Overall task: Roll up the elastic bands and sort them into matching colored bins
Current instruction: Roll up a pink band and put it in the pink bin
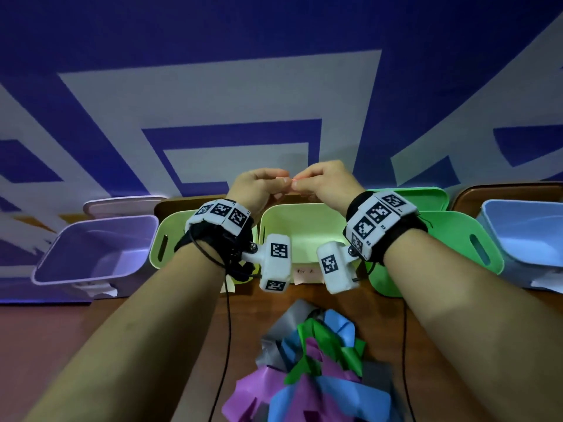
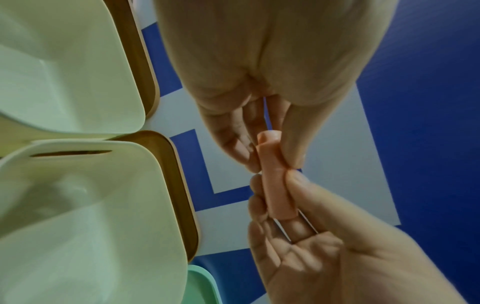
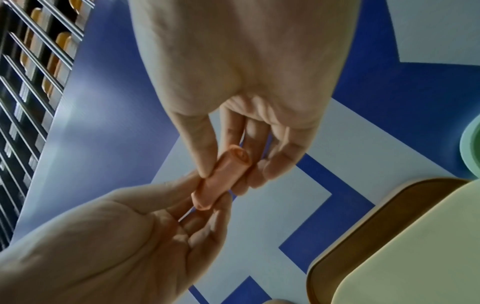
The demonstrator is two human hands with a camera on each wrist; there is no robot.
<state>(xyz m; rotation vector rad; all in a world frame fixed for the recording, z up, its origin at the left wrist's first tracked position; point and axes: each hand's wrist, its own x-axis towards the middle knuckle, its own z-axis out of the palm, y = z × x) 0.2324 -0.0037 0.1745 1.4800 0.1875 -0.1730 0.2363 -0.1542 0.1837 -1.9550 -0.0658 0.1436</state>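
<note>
Tightly rolled orange band point(image 2: 275, 181) (both hands).

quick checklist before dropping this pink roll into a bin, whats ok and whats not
1. Pink roll rolled tight: ok, spiral end shows in the right wrist view.
2. Left hand pinches one end: ok.
3. Right hand pinches the other end: ok.
4. Loose tail tucked: cannot tell.
5. Matching bin: not ok, the hands hover over the pale yellow bin; a pinkish rim shows far left.
6. Pile of bands left to sort: ok, on the table.
</note>
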